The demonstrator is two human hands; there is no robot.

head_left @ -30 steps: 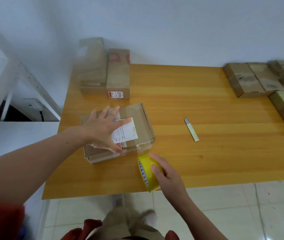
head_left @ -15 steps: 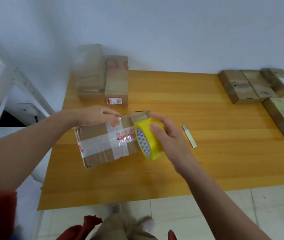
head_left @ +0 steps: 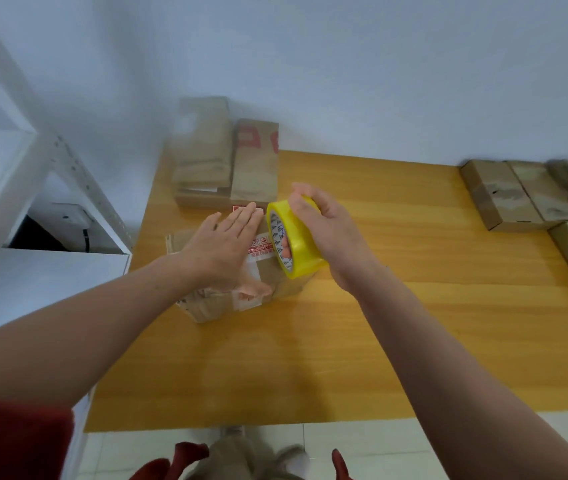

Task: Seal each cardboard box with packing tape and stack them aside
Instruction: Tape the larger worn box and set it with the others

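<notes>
Cardboard box [head_left: 206, 306] sat at centre-left of the frame on the wooden table [head_left: 414, 323], near its left edge. Left hand [head_left: 222, 252] lay flat on the box top, fingers spread and open, pressing rather than gripping. Right hand [head_left: 331, 237] was closed around the yellow tape roll [head_left: 293, 244], fingers through the core, roll held on edge at the box's right top edge.

Versus half a second before: the left hand went from holding the far-left side to palm-down on top, and the roll moved up and back across the box. A second before, the roll was low at the near right corner. Judged: the strip was being carried over the box and smoothed down, sealing of this box under way, not cut yet.

Further back, upper centre-left, taped boxes [head_left: 227, 161] stood against the wall, likely the finished stack. Upper right, more boxes [head_left: 518, 195] lay in a group, seemingly awaiting tape. Small cutter seen before was hidden behind the right arm.
</notes>
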